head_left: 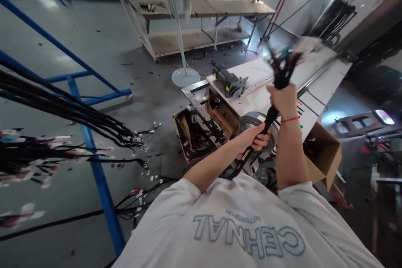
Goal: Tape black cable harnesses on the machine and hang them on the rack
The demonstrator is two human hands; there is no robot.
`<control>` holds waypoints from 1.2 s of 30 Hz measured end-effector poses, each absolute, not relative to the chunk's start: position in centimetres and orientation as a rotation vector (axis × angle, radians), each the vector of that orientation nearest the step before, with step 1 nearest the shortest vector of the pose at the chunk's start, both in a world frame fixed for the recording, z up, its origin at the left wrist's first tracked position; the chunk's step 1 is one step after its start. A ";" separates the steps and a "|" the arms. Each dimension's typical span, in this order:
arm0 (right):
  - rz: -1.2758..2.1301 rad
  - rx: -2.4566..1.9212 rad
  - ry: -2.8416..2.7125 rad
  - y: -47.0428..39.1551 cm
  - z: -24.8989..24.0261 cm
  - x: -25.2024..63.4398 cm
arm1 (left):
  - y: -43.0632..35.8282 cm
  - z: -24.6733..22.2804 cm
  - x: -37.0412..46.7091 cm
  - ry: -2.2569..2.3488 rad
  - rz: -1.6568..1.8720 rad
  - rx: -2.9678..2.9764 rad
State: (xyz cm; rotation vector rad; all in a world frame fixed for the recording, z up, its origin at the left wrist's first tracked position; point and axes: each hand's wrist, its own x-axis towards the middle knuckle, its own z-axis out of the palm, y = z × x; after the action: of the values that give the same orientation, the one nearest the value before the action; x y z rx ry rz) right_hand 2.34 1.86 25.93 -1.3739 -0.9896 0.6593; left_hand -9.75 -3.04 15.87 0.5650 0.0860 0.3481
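Observation:
A bundle of black cables (271, 114) runs up from near my chest, between my two hands. My right hand (284, 97), with a red string on its wrist, is closed round the upper part, just below a blurred spray of loose wire ends and connectors (284, 60). Lower down, my left hand (258, 137) wraps its fingers round the same bundle. Behind my hands stands a white worktable (257, 102) with a small motor (226, 79) at its near left end. A grey coil (251, 120) is partly hidden behind my hands.
Blue metal frames (99, 176) stand at the left, with more black cables (94, 115) hanging beside them. An open box (191, 134) lies below the table, and a cardboard box (329, 157) is at right. Farther back are a long workbench (201, 8) and a white round stand base (186, 78).

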 end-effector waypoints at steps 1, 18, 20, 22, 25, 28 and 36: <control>0.771 -1.416 -1.012 2.5 25.4 2.9 | -2.7 15.9 -9.8 0.056 0.332 0.535; 0.808 -1.011 -0.709 -1.6 19.6 0.9 | -3.0 14.5 -8.8 0.734 0.731 1.451; 0.746 -1.045 -0.655 -1.4 18.6 1.1 | -3.2 14.4 -9.0 0.880 0.779 1.605; 0.826 -1.011 -0.615 -1.9 18.8 1.9 | -3.6 14.2 -9.9 0.766 0.729 1.566; 1.061 -0.838 -0.603 -2.7 21.1 4.6 | -4.3 13.4 -11.8 0.274 0.381 1.253; 1.071 -0.748 -0.593 -2.3 22.6 8.1 | -5.7 12.4 -12.6 0.154 0.113 1.039; 0.734 -0.969 -0.470 0.2 18.5 9.3 | -8.9 13.4 -12.7 0.865 0.469 1.356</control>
State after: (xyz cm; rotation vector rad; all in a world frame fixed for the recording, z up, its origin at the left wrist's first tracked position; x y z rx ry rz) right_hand 9.32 0.22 18.48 -0.9694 -0.4696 0.7335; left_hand -12.69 -8.88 13.38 1.3561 0.8646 0.4694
